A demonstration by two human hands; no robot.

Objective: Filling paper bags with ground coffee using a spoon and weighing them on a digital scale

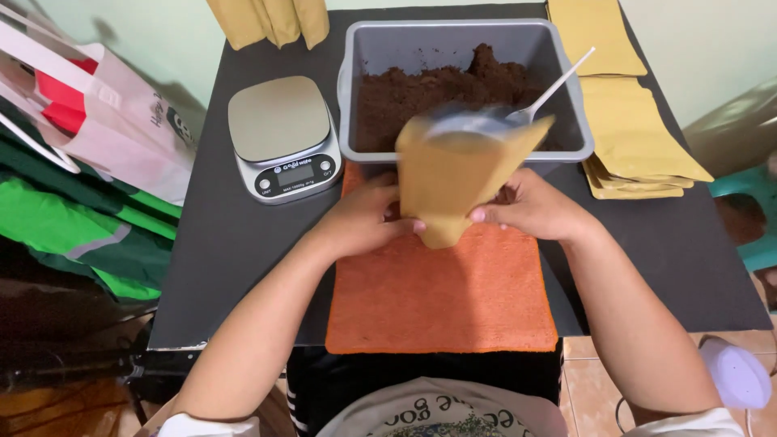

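Head view: both hands grip one tan paper pouch (453, 182), held upright above an orange cloth mat (441, 295). Left hand (360, 218) is closed on the pouch's lower left edge; right hand (530, 206) is closed on its lower right edge, thumb tip showing against the paper. Pouch mouth faces up and is open; its top is blurred, so what is inside cannot be told. The pouch's upper part overlaps the near wall of a grey plastic tub (356, 97).

The tub sits at the far edge of the mat and holds dark brown powder (437, 89), heaped higher toward the right. A white plastic spoon (550, 89) leans in the tub, handle pointing up and right over the rim.

Left of the tub, apart from it: a small digital kitchen scale (283, 137) with a bare steel platform. Right of the tub: a stack of flat tan pouches (639, 146). All rest on a black table (218, 243). More tan pouches (271, 20) lie at the far edge.
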